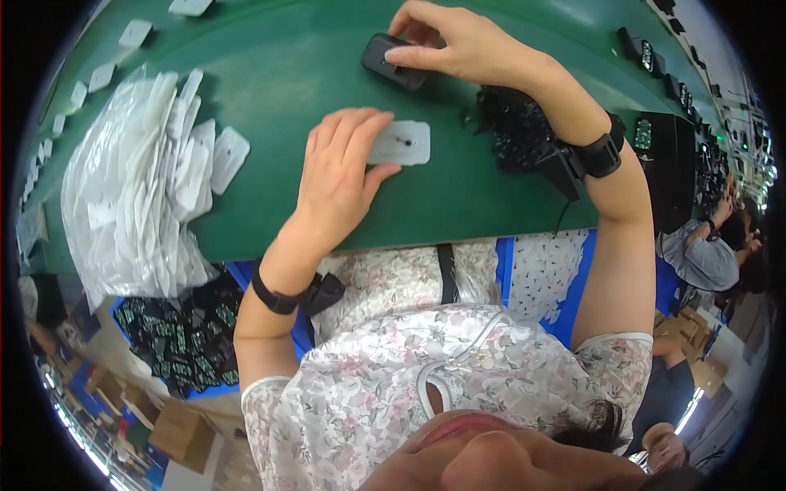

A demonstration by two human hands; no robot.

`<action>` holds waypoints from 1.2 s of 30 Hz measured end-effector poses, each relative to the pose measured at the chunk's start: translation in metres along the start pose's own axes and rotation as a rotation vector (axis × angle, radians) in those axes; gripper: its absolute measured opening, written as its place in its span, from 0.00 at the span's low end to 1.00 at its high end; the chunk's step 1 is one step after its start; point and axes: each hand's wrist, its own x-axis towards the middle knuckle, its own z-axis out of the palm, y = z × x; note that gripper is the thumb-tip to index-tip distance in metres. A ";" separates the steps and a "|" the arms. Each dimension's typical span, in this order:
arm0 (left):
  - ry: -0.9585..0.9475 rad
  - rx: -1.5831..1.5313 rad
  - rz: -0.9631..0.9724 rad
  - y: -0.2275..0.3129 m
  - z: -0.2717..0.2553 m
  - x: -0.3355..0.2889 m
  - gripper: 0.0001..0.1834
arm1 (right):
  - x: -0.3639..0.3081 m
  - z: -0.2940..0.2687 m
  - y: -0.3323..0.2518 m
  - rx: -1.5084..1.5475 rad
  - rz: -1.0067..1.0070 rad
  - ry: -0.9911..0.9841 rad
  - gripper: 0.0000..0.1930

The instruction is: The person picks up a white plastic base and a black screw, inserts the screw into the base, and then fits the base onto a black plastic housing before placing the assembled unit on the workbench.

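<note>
My left hand [337, 164] is closed on the left end of a flat white plastic plate [412, 143], fingers along its upper side and thumb at its lower edge. The plate has rounded corners and a small black spot with a thin line at its middle. Farther away, my right hand [446, 42] grips a small black plastic case [386, 64] by its right part, thumb on top. The case rests on or just above the green table [278, 82]; I cannot tell which. Right of the plate lies a heap of small black parts [508, 131].
White plates [192, 168] and clear plastic bags [115, 188] pile up at left. Below the table edge are blue bins of circuit boards [184, 335] and small white parts [544, 274]. A black box [667, 164] stands right. Several plates line the far left; co-workers sit at right.
</note>
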 end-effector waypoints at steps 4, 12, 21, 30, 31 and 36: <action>0.033 -0.080 0.012 -0.005 0.002 -0.005 0.34 | -0.011 0.017 0.004 -0.652 -0.585 0.508 0.17; 0.174 -0.149 0.024 -0.015 0.003 -0.010 0.30 | -0.036 0.041 -0.007 -0.596 -0.450 0.441 0.16; 0.137 -0.266 -0.108 -0.006 -0.019 -0.008 0.27 | -0.067 0.072 0.006 -0.617 -0.475 0.331 0.21; 0.027 0.034 0.102 -0.022 -0.010 -0.016 0.28 | -0.066 0.082 0.005 -0.713 -0.502 0.312 0.21; 0.019 0.056 0.121 -0.022 -0.010 -0.016 0.28 | -0.067 0.082 0.006 -0.750 -0.513 0.319 0.21; -0.012 0.113 0.129 -0.014 -0.010 -0.017 0.29 | -0.070 0.088 0.005 -0.814 -0.493 0.328 0.22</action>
